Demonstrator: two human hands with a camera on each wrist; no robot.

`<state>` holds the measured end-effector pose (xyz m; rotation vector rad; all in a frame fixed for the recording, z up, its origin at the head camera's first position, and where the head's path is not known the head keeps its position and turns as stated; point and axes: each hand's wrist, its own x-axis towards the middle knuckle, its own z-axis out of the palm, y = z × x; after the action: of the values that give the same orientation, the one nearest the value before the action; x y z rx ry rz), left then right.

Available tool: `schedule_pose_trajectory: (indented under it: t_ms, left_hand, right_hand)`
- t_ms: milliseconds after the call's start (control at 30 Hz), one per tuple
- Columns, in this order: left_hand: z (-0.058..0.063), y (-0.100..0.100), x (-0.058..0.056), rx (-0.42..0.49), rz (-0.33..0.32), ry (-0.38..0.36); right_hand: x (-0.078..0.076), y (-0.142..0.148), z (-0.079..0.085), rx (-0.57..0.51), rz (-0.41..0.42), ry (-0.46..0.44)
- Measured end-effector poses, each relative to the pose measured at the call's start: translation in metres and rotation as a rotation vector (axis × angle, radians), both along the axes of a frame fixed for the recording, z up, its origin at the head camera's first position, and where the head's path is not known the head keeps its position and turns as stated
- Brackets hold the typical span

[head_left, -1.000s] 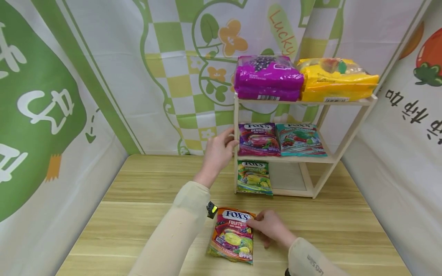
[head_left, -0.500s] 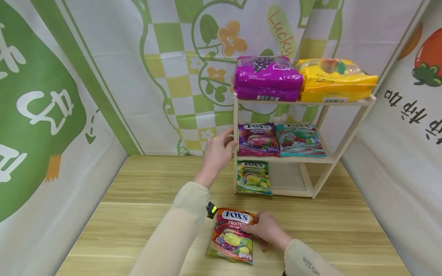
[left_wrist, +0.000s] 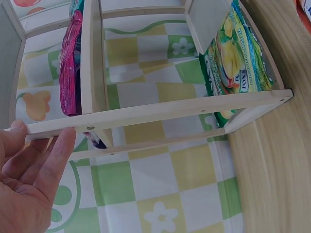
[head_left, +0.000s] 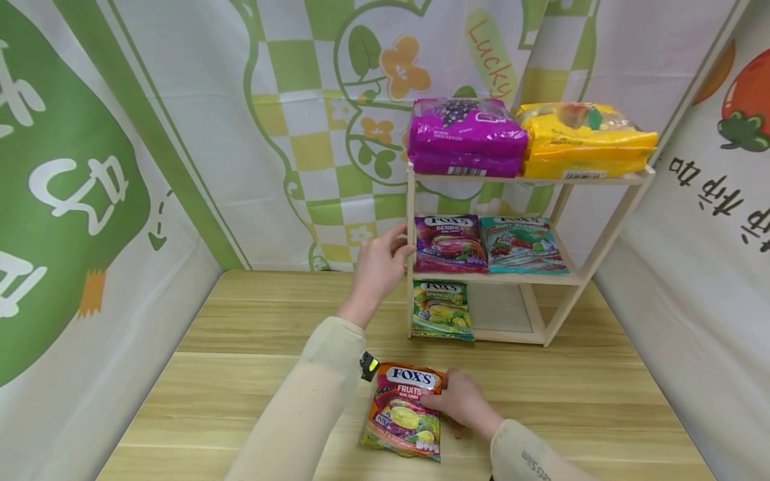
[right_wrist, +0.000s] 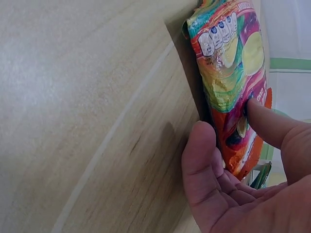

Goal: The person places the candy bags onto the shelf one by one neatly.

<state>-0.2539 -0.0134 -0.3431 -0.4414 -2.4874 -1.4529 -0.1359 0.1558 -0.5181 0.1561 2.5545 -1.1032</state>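
My left hand (head_left: 381,267) grips the left front post of a small wooden shelf rack (head_left: 496,278), its thumb and fingers on either side of the wood in the left wrist view. On the table, an orange FOX'S Fruits candy bag (head_left: 402,422) lies face up in front of the rack. My right hand (head_left: 464,403) pinches the bag's right edge. In the right wrist view the thumb (right_wrist: 272,121) presses on the printed front, while the other fingers curl at the edge by the table.
The top tier bears a purple bag (head_left: 466,140) and a yellow bag (head_left: 586,143). Berries (head_left: 451,244) and teal (head_left: 523,246) candy bags stand on the middle tier. A green candy bag (head_left: 443,310) leans at the bottom left. Printed curtains (head_left: 180,133) enclose the wooden table (head_left: 252,374).
My right hand has shifted slightly left, its thumb now farther over the front of the Fruits bag. The left hand and the rack have stayed in place.
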Motion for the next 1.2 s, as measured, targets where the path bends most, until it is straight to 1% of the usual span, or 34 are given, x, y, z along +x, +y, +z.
schedule_pose_trajectory:
  t_ms: [233,433,733,900,1067,1200]
  left_hand:
    - [0.000,0.000,0.000,0.006,-0.002,0.003]
    - [-0.001,0.000,0.000,-0.001,-0.003,-0.002]
    - [-0.001,0.000,-0.001,0.004,0.002,0.002]
    - [0.000,0.000,0.000,-0.003,0.007,0.006]
    - [0.000,0.000,0.000,-0.010,0.012,0.003]
    - [0.000,0.000,-0.001,-0.009,0.013,-0.004]
  right_hand:
    - [-0.002,-0.003,-0.001,0.052,-0.001,0.042]
    - [-0.002,-0.006,0.003,0.052,0.008,0.078]
    - [-0.005,-0.008,0.001,-0.004,-0.047,0.021]
    - [-0.004,-0.010,0.001,-0.016,-0.039,0.008]
    - [-0.003,-0.014,-0.001,-0.019,-0.001,0.063]
    - [-0.003,-0.016,-0.003,-0.051,0.020,0.104]
